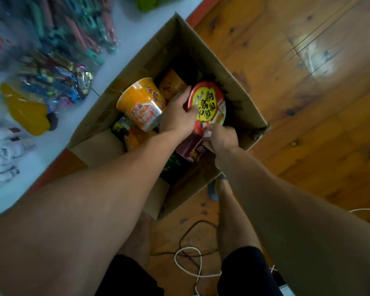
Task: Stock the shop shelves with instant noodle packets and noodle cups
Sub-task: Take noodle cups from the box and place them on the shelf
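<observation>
Red noodle cup [209,103] inside cardboard box [233,67], left hand [179,116] fingers curled round its lid, right hand [221,139] fingers pinching its rim, orange noodle cup [141,103] inside too

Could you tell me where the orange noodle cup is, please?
In the head view, the orange noodle cup lies tilted inside the brown cardboard box, left of the left hand.
</observation>
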